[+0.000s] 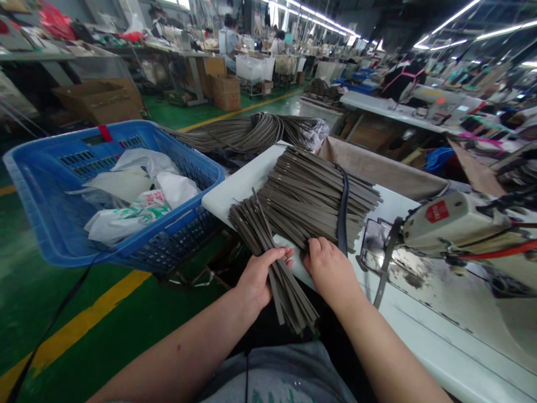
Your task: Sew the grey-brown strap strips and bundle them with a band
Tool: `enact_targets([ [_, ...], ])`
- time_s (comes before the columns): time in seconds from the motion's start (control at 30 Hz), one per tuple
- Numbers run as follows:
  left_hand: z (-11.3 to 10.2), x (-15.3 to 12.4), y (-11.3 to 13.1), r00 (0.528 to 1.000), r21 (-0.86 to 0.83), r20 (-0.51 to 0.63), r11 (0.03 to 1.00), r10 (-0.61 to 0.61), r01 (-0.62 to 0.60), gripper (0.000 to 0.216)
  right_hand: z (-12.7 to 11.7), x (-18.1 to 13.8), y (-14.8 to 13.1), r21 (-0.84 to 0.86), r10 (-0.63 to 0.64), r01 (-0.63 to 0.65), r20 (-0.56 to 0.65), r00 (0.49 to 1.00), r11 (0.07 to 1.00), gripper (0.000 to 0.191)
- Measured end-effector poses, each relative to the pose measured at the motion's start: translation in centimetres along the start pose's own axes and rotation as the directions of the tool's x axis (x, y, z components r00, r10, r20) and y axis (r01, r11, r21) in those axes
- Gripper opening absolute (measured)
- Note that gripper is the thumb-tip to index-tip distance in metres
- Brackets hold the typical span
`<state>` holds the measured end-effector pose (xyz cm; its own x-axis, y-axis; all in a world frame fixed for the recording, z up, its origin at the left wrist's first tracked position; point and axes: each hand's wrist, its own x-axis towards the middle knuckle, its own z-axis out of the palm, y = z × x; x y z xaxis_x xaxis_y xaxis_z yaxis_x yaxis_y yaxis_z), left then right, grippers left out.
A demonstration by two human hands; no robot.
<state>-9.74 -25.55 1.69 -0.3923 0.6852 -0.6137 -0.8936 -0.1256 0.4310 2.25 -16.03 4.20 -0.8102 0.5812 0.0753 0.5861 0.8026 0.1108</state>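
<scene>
My left hand (257, 275) is wrapped round a bundle of grey-brown strips (268, 263) that sticks out over the near edge of the white table (235, 190). My right hand (329, 268) rests palm down, fingers curled, on the near end of a larger stack of the same strips (314, 196) lying on the table. A dark band (343, 212) loops over that stack. What the right fingers hold, if anything, is hidden.
A blue plastic basket (54, 224) with white bags stands to the left. A sewing machine (453, 224) sits on the table at right. More strips (247, 131) pile up behind. Cardboard boxes and other workers are farther back on the green floor.
</scene>
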Motion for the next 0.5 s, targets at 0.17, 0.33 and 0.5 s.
enact_targets([
  [0.17,0.1,0.2,-0.1,1.0,0.075,0.026,0.997,-0.001,-0.001,0.015,-1.0,0.2,1.1,0.46,0.12,-0.135,0.062,0.991,0.877,0.015],
  [0.33,-0.1,0.5,-0.2,0.999,0.106,0.043,0.994,0.029,-0.034,0.023,-1.6,-0.1,1.9,0.872,0.092,-0.286,0.272,0.958,0.397,0.021],
  [0.5,-0.8,0.7,-0.2,0.996,0.132,0.084,0.991,0.017,-0.028,0.024,-1.1,-0.8,1.4,0.893,0.007,-0.444,0.446,0.895,-0.073,0.038],
])
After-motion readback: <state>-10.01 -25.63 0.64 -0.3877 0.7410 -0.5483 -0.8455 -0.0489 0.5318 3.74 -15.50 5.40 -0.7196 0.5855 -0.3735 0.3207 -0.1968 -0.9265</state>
